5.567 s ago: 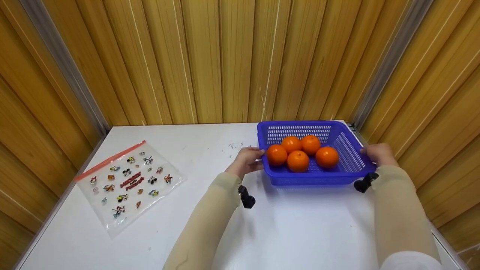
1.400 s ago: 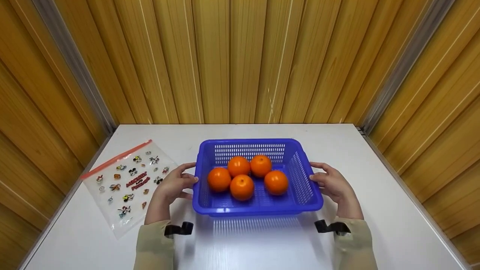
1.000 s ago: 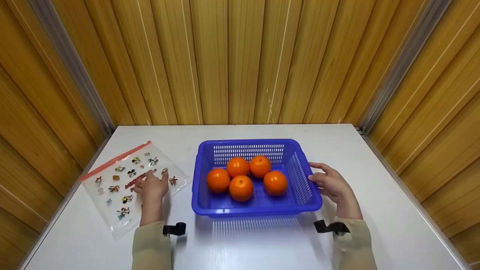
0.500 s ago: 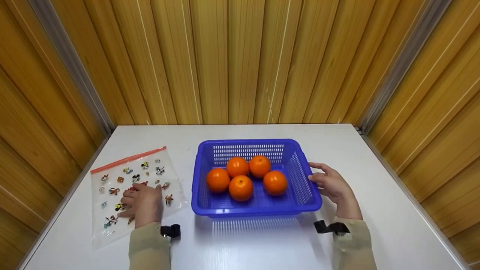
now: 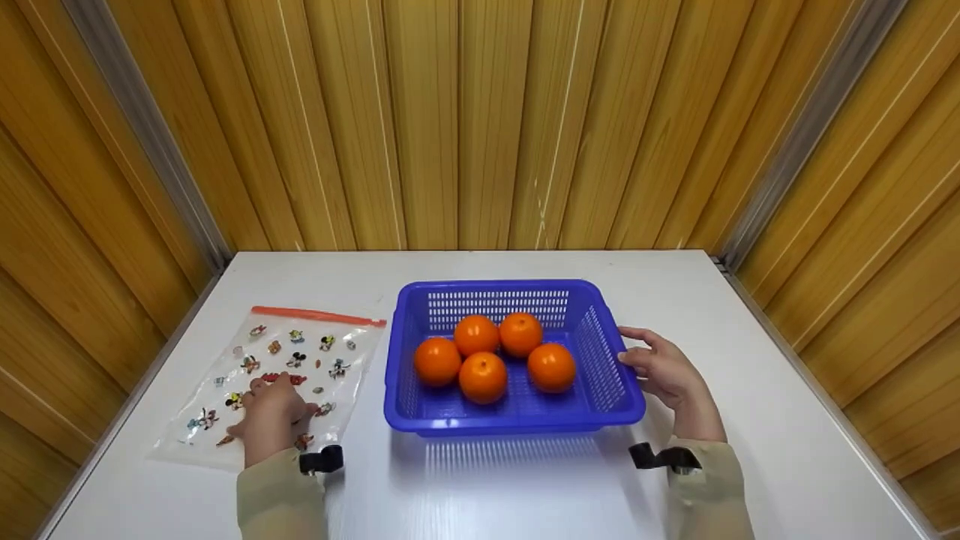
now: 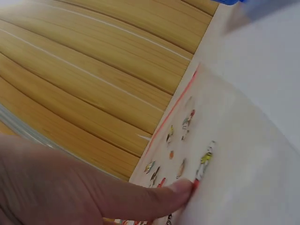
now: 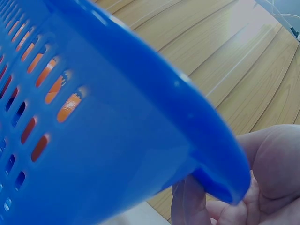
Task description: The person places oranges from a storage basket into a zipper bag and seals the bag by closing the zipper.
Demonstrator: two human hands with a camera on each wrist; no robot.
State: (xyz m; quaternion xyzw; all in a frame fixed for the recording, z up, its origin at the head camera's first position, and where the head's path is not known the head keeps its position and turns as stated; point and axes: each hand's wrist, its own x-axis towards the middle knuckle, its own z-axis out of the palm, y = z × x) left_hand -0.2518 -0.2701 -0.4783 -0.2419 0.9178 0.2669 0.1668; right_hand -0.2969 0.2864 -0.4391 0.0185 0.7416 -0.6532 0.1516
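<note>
A clear zip bag (image 5: 330, 386) with a red zip strip and cartoon prints lies flat at the left of the white table. My left hand (image 5: 271, 411) rests on it with fingers spread, covering part of the print. In the left wrist view the thumb (image 6: 159, 199) touches the plastic. Mid-table stands a blue plastic basket (image 5: 517, 424) with slotted sides, holding several oranges (image 5: 483, 377). My right hand (image 5: 673, 379) holds its right rim; the right wrist view shows a finger (image 7: 190, 204) under the lip and the thumb (image 7: 281, 159) beside the rim.
The white table (image 5: 480, 495) is bounded by yellow wood-grain panels (image 5: 465, 127) at the back and both sides. A narrow strip of table separates the bag from the basket. Black camera mounts (image 5: 322, 459) sit at both wrists.
Earlier, both hands brought the basket from the right to mid-table. The left hand then let go and moved onto the bag, which has turned clockwise and slid nearer. The right hand stays at the rim.
</note>
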